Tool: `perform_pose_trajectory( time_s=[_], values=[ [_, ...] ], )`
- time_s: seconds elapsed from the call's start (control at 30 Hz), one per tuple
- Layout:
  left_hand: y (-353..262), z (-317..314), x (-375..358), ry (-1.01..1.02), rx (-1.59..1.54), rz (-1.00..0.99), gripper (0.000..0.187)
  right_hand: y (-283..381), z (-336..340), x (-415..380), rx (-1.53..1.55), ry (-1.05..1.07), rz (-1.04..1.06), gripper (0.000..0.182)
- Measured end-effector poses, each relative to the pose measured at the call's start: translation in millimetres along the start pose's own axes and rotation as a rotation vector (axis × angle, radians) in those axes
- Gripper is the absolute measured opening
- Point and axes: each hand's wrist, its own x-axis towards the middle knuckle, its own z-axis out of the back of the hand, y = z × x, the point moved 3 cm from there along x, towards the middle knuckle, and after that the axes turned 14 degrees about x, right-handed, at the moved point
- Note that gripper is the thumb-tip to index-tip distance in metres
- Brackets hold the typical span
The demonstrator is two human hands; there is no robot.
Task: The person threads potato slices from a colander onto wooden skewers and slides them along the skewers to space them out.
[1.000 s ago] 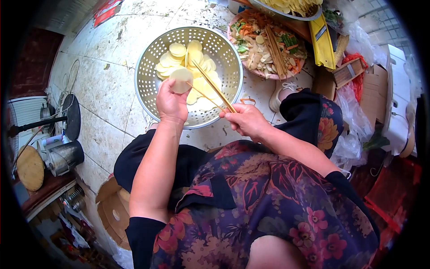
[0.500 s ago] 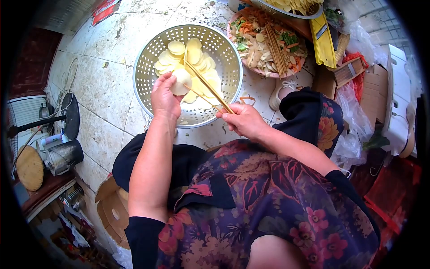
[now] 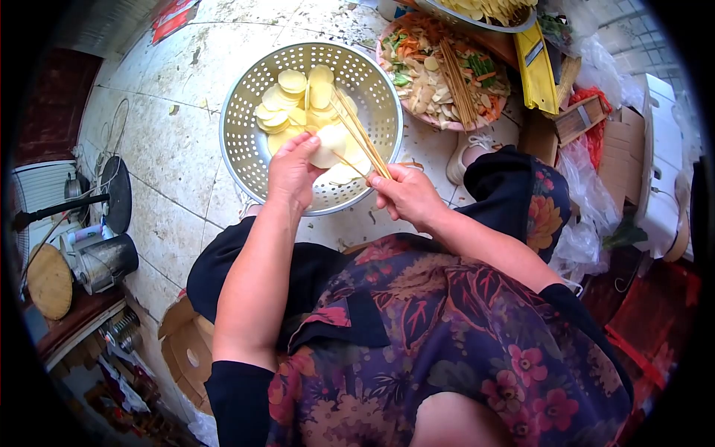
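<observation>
My left hand [image 3: 292, 170] pinches a pale round potato slice [image 3: 328, 146] between thumb and fingers, above the near half of a metal colander [image 3: 235, 127]. Closed around the lower ends of several thin bamboo skewers [image 3: 363, 138], my right hand [image 3: 408, 195] is at the colander's near right rim. One skewer [image 3: 350, 165] is angled apart from the bundle, and its far end meets the slice in my left hand. Beneath, more potato slices [image 3: 278, 100] lie heaped inside the colander.
A pink basin [image 3: 381, 56] of mixed cut vegetables, with skewers laid across it, stands beyond the colander to the right. Behind it are a bowl of potato slices [image 3: 491, 10] and a yellow slicer [image 3: 538, 71]. A cardboard box [image 3: 179, 350] sits at lower left.
My left hand has shifted right with the potato slice, bringing it closer to my right hand along the single skewer. My right hand has moved slightly right.
</observation>
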Motion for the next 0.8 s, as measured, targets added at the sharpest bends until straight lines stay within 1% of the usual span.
perform_pose_trajectory(
  time_s=[0.07, 0.2, 0.27, 0.3, 0.37, 0.43, 0.5, 0.57, 0.6, 0.67, 0.7, 0.77, 0.8],
  values=[
    [-1, 7, 3, -0.073, 0.006, -0.004, 0.028, 0, 2, 1, 0.002, 0.012, -0.008, 0.018],
    [7, 1, -1, -0.027, 0.022, 0.05, 0.028, -2, 1, 2, 0.029, 0.038, 0.023, 0.014],
    [13, -13, -11, 0.142, 0.086, 0.107, 0.028, 0, 1, 3, 0.137, -0.017, 0.053, 0.012],
    [17, -17, -15, 0.143, 0.086, 0.108, 0.028, 0, 2, 4, 0.138, -0.018, 0.052, 0.012],
    [23, -28, -24, 0.275, 0.11, 0.178, 0.027, -3, 4, 9, 0.164, 0.008, 0.021, 0.013],
    [17, -28, -25, 0.282, 0.117, 0.193, 0.026, -4, 6, 11, 0.165, 0.015, -0.002, 0.015],
    [4, -14, -12, 0.253, 0.235, 0.224, 0.025, -3, 8, 12, 0.168, 0.021, -0.024, 0.018],
    [4, 17, 17, -0.132, 0.302, 0.068, 0.031, 1, 10, 13, 0.225, -0.019, -0.017, 0.013],
    [3, 35, 29, -0.328, 0.345, 0.002, 0.038, 2, 10, 12, 0.227, -0.019, -0.018, 0.013],
    [1, 65, 50, -0.536, 0.494, -0.048, 0.044, 4, 11, 10, 0.267, -0.032, -0.013, 0.012],
    [3, 69, 56, -0.534, 0.497, -0.046, 0.044, 5, 11, 9, 0.27, -0.034, -0.014, 0.012],
    [-1, 66, 60, -0.497, 0.558, 0.027, 0.046, 6, 11, 8, 0.268, -0.023, -0.019, 0.011],
    [8, 73, 74, -0.463, 0.751, -0.005, 0.046, 6, 12, 8, 0.27, -0.028, -0.021, 0.011]
  ],
)
